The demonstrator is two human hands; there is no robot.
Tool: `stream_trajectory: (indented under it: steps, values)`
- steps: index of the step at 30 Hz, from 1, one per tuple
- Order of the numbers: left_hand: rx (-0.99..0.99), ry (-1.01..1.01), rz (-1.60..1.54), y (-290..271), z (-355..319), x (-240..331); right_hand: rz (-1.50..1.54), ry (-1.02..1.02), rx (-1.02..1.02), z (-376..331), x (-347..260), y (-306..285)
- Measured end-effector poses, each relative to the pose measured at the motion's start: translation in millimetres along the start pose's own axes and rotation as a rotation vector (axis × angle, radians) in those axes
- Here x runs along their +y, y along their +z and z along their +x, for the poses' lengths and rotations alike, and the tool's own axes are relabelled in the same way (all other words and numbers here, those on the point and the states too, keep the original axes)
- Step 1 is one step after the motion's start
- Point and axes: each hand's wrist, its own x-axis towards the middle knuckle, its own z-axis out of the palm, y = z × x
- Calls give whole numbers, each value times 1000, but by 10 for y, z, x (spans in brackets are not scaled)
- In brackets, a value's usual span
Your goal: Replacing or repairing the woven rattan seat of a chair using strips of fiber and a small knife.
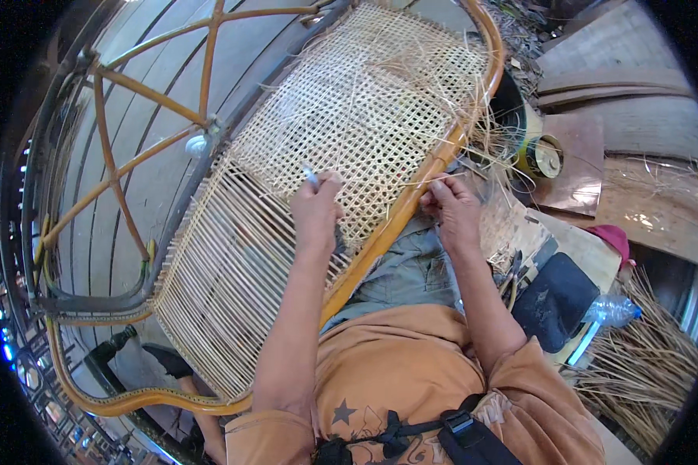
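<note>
A cane-woven panel (pixel 349 108) with open mesh lies across my lap in a curved, glossy rattan frame (pixel 399 213). Its lower left part shows parallel cane strands (pixel 217 271) without the mesh. My left hand (pixel 318 209) is closed over the mesh, around a small tool with a pale bluish-white end (pixel 309 173); the rest of the tool is hidden. At the right rail of the frame, my right hand (pixel 452 208) has its thumb and fingers pinched together on what looks like a thin cane strand. Loose strand ends (pixel 481 128) stick out past the rail.
Bare rattan framework (pixel 155 97) rises at the left. To the right are a yellow-and-dark tin (pixel 540 157), wooden boards (pixel 644 194), a black pad (pixel 556 302), a plastic bottle (pixel 613 311) and a bundle of cane (pixel 636 372). Another person's leg (pixel 209 434) shows at lower left.
</note>
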Motion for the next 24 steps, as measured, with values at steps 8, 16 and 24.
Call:
stream_trajectory:
  steps: [8,16,24]
  values:
    - [107,-38,-3,-251,-97,-81,157,12,44,1,4,86]
    - [96,-45,44,-246,-70,-79,242,52,112,57,26,102]
    - [103,-44,33,-269,-53,-110,273,49,156,65,54,115]
